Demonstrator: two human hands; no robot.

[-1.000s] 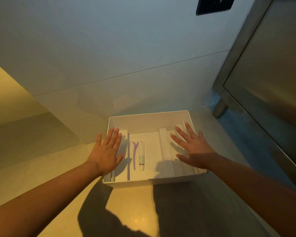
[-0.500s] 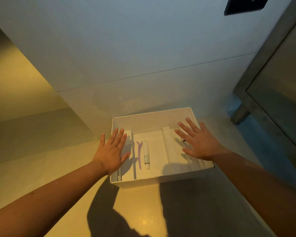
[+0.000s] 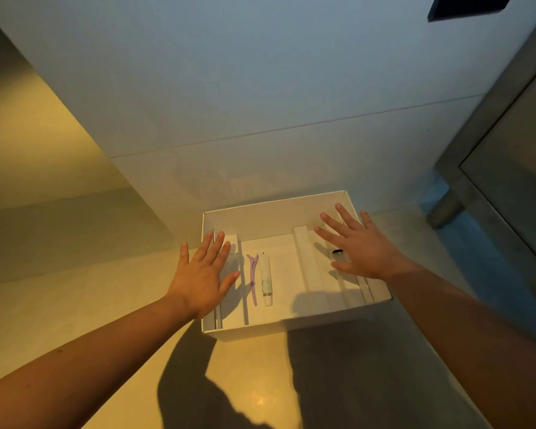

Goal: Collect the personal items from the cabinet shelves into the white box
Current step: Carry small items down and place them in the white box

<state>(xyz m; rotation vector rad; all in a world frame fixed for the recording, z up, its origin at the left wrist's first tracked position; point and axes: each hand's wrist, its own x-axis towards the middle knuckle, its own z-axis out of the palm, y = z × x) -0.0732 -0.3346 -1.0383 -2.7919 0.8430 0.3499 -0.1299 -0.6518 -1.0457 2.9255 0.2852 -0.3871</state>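
A white box [image 3: 260, 219] sits on the floor against the wall, split by white dividers. In its middle compartment lie a purple hair clip [image 3: 253, 278] and a small white tube [image 3: 266, 279], side by side. A small black item [image 3: 337, 251] shows in the right compartment, partly hidden by my right hand. My left hand [image 3: 200, 275] hovers flat over the box's left edge, fingers straight and spread. My right hand [image 3: 358, 244] hovers flat over the right compartment, fingers spread. Neither hand holds anything.
A white wall [image 3: 260, 103] rises right behind the box. A grey metal cabinet [image 3: 508, 168] on a short leg [image 3: 444, 209] stands at the right. A dark panel [image 3: 464, 6] hangs on the wall at top right. Beige floor [image 3: 75, 289] stretches left and front.
The view has shifted left, so the box and cabinet sit further right in frame. Both hands stay spread over the box's sides. The black item in the right compartment has come into view.
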